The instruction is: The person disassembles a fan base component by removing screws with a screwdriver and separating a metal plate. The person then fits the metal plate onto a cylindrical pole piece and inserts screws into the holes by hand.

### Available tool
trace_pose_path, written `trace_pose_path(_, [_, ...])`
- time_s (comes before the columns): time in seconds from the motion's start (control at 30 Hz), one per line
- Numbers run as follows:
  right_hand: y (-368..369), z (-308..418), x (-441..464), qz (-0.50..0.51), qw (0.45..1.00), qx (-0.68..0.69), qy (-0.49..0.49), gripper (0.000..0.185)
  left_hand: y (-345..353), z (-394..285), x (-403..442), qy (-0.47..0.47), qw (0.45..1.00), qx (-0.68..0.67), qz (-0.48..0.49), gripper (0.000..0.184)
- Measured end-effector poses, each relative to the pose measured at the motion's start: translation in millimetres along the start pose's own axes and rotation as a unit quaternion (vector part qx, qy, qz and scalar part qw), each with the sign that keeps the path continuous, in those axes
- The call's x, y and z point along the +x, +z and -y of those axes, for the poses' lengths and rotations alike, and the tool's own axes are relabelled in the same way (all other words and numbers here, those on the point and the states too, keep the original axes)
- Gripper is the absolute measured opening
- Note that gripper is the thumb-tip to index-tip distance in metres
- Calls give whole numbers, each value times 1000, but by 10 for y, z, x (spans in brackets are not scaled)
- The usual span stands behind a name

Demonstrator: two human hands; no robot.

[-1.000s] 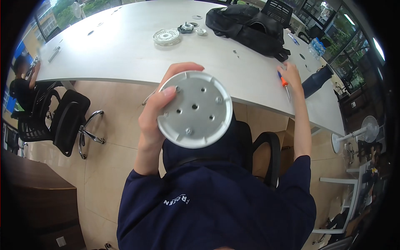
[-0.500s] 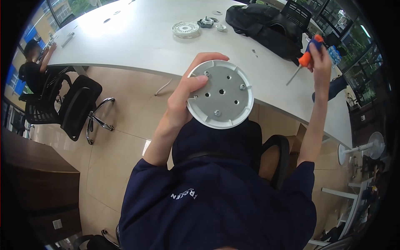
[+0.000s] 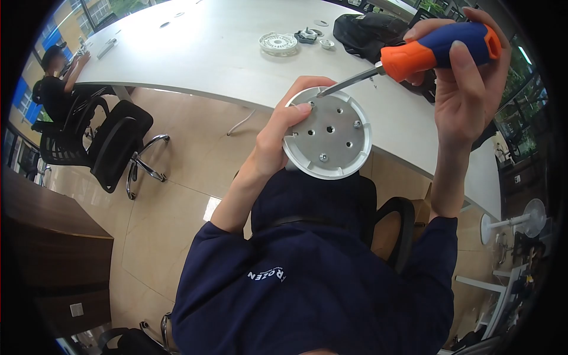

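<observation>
My left hand (image 3: pixel 279 129) grips a round white housing with a grey metal plate (image 3: pixel 334 142) inside its rim, the thumb lying over the plate's left edge. Several screws and holes show on the plate. In my right hand (image 3: pixel 464 83) is a screwdriver (image 3: pixel 441 50) with an orange and blue handle, fingers wrapped round it. Its shaft slants down to the left, and the tip appears at the plate's upper part, close to the screw (image 3: pixel 312 105) by my left thumb. Whether the tip touches the plate, I cannot tell.
On the white table (image 3: pixel 225 53) lie a round white slotted part (image 3: pixel 278 44), a dark part (image 3: pixel 306 36) and a small white piece (image 3: pixel 326 44). A black bag (image 3: pixel 361 35) is at the back right. Another person (image 3: pixel 56 83) sits at far left near an office chair (image 3: pixel 118 142).
The screwdriver has come from the right, over the table, to the housing, its tip now at the plate. My left hand still holds the housing, which appears slightly further right in view.
</observation>
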State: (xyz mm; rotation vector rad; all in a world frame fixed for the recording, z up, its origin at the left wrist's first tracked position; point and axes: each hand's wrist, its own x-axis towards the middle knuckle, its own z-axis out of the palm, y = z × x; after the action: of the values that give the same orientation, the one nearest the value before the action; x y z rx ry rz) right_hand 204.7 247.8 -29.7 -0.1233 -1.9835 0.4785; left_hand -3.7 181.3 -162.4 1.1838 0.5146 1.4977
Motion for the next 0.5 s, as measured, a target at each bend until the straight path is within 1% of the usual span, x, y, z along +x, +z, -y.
trace_pose_path(0.03, [134, 143, 68, -37, 999, 15, 22, 50, -1, -2, 1, -4, 1000, 4, 5, 68])
trace_pose_path(0.1, [221, 136, 86, -73, 996, 32, 43, 51, 11, -3, -5, -9, 1000, 8, 8, 68])
trace_pose_path(0.2, [247, -102, 37, -123, 992, -24, -8, 56, 38, 0, 0, 0, 1000, 6, 1, 68])
trace_pose_path(0.23, [257, -100, 31, -133, 991, -25, -1, 55, 38, 2, 2, 2, 1000, 11, 4, 68])
trace_pose_path(0.3, [257, -97, 22, -143, 989, -27, 7, 54, 31, 7, 5, 3, 1000, 17, 6, 67])
trace_pose_path(0.4, [232, -78, 18, -120, 992, -26, 3, 54, 11, 16, 4, -3, 1000, 18, 12, 67])
trace_pose_path(0.5, [223, -45, 20, -112, 993, -28, 23, 54, 17, 10, -1, -5, 1000, 20, 13, 67])
